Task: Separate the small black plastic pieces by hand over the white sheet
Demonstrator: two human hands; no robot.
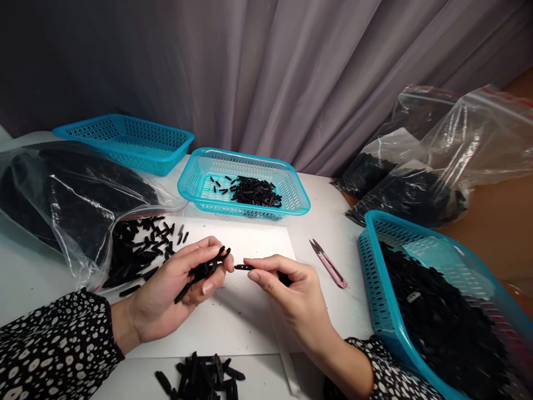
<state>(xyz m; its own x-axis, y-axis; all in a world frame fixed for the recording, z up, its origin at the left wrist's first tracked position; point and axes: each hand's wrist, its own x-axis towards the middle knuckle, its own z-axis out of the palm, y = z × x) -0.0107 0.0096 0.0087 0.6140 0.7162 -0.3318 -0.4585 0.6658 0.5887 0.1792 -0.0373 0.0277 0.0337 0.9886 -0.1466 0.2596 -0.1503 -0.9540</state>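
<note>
Several small black plastic pieces (202,270) lie bunched in my left hand (183,280), whose fingers curl round them. Between thumb and forefinger, my right hand (287,283) pinches one slim black piece (244,267) with small holes along it. Its free tip points at the fingertips of my left hand. Something dark also shows under the curled fingers of my right hand. Both hands are above a white sheet (250,322). A loose pile of black pieces (133,250) spreads to the left, and another heap (204,378) lies at the near edge.
A blue basket (297,208) with black pieces stands behind the hands, another blue basket (166,161) at back left. Pink-handled thread snips (328,264) lie right. A large basket (370,294) of black pieces stands far right, near plastic bags (449,144). A filled bag (79,194) bulges left.
</note>
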